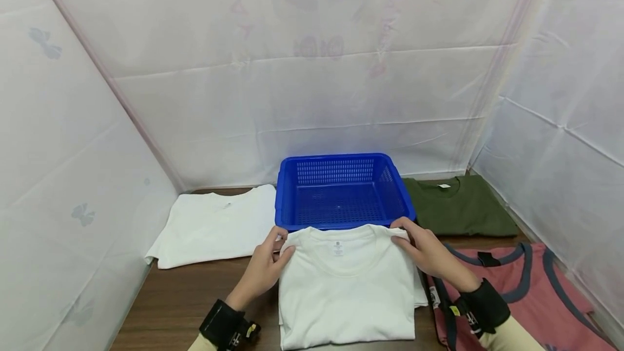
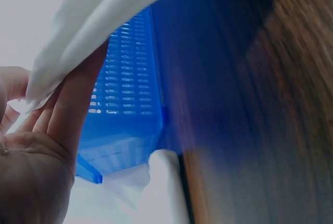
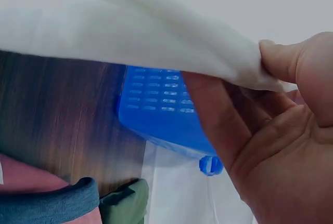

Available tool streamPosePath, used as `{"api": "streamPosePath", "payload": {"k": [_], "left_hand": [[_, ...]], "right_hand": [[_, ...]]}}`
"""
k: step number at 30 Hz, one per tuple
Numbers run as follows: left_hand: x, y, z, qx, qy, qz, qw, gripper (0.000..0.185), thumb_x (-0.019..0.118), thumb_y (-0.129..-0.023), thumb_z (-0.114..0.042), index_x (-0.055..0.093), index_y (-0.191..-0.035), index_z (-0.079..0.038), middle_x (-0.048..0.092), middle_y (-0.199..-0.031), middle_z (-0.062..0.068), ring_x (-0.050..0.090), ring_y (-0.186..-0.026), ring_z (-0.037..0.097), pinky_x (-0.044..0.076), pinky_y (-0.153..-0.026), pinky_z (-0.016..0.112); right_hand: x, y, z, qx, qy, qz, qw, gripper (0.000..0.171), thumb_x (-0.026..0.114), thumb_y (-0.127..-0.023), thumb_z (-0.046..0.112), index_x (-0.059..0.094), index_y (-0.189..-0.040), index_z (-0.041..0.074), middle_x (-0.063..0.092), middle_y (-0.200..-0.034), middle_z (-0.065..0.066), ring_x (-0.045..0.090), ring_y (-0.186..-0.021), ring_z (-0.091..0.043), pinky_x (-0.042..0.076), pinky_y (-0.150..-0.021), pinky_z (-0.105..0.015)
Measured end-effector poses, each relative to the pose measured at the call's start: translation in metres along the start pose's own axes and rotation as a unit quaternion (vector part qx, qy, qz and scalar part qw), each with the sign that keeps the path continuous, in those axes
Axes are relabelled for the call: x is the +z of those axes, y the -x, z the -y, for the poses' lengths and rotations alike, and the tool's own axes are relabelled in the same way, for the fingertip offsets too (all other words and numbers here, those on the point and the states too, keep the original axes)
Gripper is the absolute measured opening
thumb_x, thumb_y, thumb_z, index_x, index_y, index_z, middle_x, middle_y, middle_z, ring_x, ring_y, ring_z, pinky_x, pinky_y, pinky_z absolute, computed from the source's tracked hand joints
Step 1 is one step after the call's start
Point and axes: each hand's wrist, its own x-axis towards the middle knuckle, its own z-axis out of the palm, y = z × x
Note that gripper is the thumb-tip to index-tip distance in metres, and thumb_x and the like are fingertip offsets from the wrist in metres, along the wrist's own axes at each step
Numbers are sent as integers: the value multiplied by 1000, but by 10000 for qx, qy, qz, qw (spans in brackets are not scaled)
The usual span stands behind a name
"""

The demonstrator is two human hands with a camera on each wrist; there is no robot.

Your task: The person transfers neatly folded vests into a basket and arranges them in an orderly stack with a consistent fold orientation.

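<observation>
Folded white T-shirt (image 1: 347,286) at table (image 1: 180,297) near edge, just before blue basket (image 1: 341,191). Left hand (image 1: 263,270) pinches its left shoulder corner; right hand (image 1: 429,253) pinches right shoulder corner, thumb over fabric. Second white shirt (image 1: 214,223) left; green shirt (image 1: 460,205), pink shirt (image 1: 526,291) right.

A basket (image 1: 341,188) sits behind the folded shirt (image 1: 346,286), between two shirts.

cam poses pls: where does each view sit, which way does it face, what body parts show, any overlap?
Head: high, facing forward and down at the table; both hands and wrist straps show, left hand, right hand, each with a grip on the folded white T-shirt.
Left wrist: under the left hand, looking up along palm and fingers at the blue basket.
Right wrist: under the right hand, palm and thumb in view.
Shared: all three show shirt and basket.
</observation>
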Motion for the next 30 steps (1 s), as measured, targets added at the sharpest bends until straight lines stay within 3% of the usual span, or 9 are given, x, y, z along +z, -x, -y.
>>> {"api": "streamPosePath", "payload": {"k": [4, 7, 9, 13, 14, 16, 21, 25, 30], "left_hand": [[1, 1, -5, -132, 318, -106, 9994, 20, 61, -105, -11, 43, -113, -10, 48, -66, -10, 44, -49, -2, 41, -45, 20], [1, 1, -9, -176, 462, -285, 9984, 23, 61, -104, -9, 42, -116, -9, 65, -77, -3, 55, -52, 0, 48, -45, 24], [2, 2, -11, -124, 345, -428, 9984, 22, 62, -103, -8, 43, -113, -10, 62, -73, -4, 53, -50, -3, 47, -43, 23], [0, 1, -15, 129, 18, -647, 9978, 16, 61, -103, -6, 48, -99, -15, 43, -71, -9, 34, -47, -8, 36, -39, 19], [0, 0, -16, 168, -10, -697, 9974, 17, 61, -103, -6, 50, -96, -17, 41, -71, -9, 30, -47, -8, 34, -38, 18], [-2, 0, -17, 236, 122, -759, 9968, 18, 61, -102, -4, 56, -94, -19, 52, -79, -6, 34, -50, -6, 35, -38, 18], [-6, -2, -23, 154, 386, -880, 9953, 20, 63, -101, -2, 74, -99, -19, 74, -102, 0, 35, -47, -5, 36, -38, 19], [-10, -4, -28, -51, 175, -948, 9953, 24, 64, -100, -3, 80, -98, -20, 76, -104, -2, 30, -44, -6, 35, -40, 21], [-16, -7, -34, -236, 103, -781, 9966, 28, 62, -101, -4, 79, -106, -25, 75, -110, -6, 29, -45, -2, 36, -41, 23]], "right_hand": [[-1, 2, 5, 207, -282, -184, 9992, 32, 63, -103, 8, 47, -131, 10, 34, -63, 14, 31, -48, 2, 32, -45, -20], [0, 2, 6, 224, -540, -420, 9974, 35, 64, -101, 5, 39, -126, 2, 31, -66, 12, 30, -51, 2, 31, -45, -21], [0, 2, 7, 125, -561, -597, 9966, 34, 66, -99, 1, 36, -115, 1, 28, -70, 11, 28, -54, 2, 29, -47, -22], [-3, 2, 10, -206, -307, -876, 9955, 37, 68, -96, -4, 32, -96, 5, 23, -76, 9, 25, -57, 2, 27, -50, -22], [-4, 1, 11, -287, -240, -905, 9952, 37, 68, -95, -5, 33, -94, 7, 23, -76, 9, 25, -57, 3, 27, -50, -22], [-6, 1, 13, -499, -131, -935, 9943, 34, 65, -95, -9, 37, -92, 10, 25, -75, 10, 26, -57, 3, 29, -51, -21], [-10, 1, 17, -862, -160, -996, 9912, 38, 53, -95, -19, 54, -92, 19, 33, -69, 12, 26, -57, 5, 31, -51, -17], [-14, 2, 19, -976, -341, -1074, 9888, 50, 50, -92, -24, 67, -90, 23, 55, -76, 8, 39, -64, 1, 35, -56, -18], [-16, 1, 21, -1070, -392, -1021, 9882, 48, 53, -92, -22, 79, -100, 18, 54, -76, 7, 35, -64, 4, 32, -53, -18]]}}
